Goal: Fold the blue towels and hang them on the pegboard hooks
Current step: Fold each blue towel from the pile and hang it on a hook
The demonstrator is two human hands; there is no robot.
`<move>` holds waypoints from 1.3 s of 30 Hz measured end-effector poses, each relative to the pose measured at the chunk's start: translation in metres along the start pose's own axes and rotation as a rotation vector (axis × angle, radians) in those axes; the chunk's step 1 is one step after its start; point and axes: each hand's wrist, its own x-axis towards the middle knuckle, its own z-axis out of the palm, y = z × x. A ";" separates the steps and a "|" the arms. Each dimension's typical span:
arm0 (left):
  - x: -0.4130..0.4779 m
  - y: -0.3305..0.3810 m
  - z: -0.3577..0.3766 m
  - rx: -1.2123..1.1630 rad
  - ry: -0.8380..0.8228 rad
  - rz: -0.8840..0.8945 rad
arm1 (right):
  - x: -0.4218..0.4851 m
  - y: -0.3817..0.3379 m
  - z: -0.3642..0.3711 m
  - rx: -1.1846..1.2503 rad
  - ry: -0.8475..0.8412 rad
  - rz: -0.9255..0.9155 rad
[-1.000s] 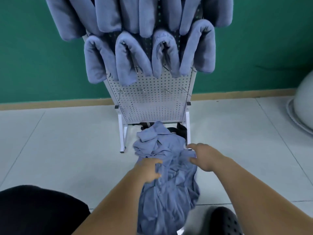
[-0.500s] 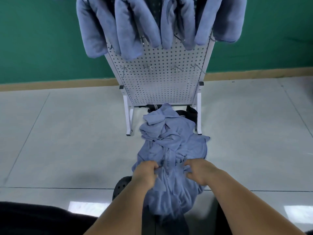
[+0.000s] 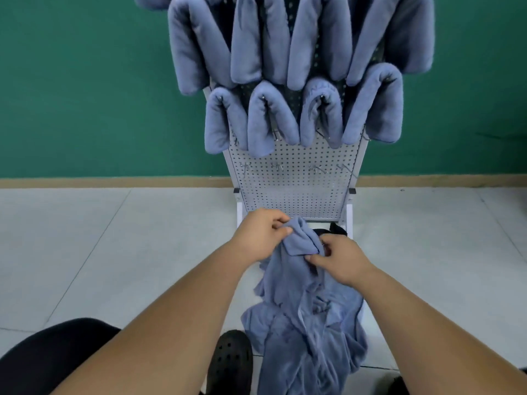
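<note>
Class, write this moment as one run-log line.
left hand: pinches blue towel top | right hand: pinches blue towel | pegboard: lowest hooks bare

The towels (image 3: 302,309) are soft, fleecy, matt cloth. The pegboard (image 3: 293,192) looks like smooth white-painted metal with thin shiny wire hooks (image 3: 276,166). The floor (image 3: 114,238) is smooth, faintly glossy tile.

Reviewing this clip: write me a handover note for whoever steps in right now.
Hands: the left hand pinches the top of the loose towels; the right hand pinches the same bunch beside it.
Things: the loose towels hang crumpled below the hands, in front of the pegboard.
Done: folded towels hang on the upper hooks.
Left: fold the loose ones and hang them on the bare hooks in the bottom row.
</note>
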 end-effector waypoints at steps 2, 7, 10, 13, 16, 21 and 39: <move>0.005 0.010 -0.024 0.030 0.020 0.015 | 0.004 -0.015 -0.029 -0.068 -0.001 -0.031; 0.002 0.045 -0.087 0.035 0.042 0.101 | 0.002 -0.054 -0.107 -0.310 -0.008 -0.120; -0.003 0.069 -0.113 0.021 0.038 0.159 | -0.007 -0.068 -0.150 -0.350 0.069 -0.146; -0.002 0.080 -0.128 0.066 0.057 0.174 | -0.015 -0.060 -0.169 -0.234 0.157 -0.127; 0.003 0.076 -0.128 0.177 0.035 0.123 | -0.016 -0.055 -0.166 0.062 0.216 -0.124; 0.014 0.080 -0.105 0.144 -0.249 0.071 | -0.010 -0.095 -0.145 0.282 0.266 -0.249; 0.035 0.088 -0.101 -0.229 0.099 0.107 | 0.015 -0.113 -0.121 0.565 0.184 -0.207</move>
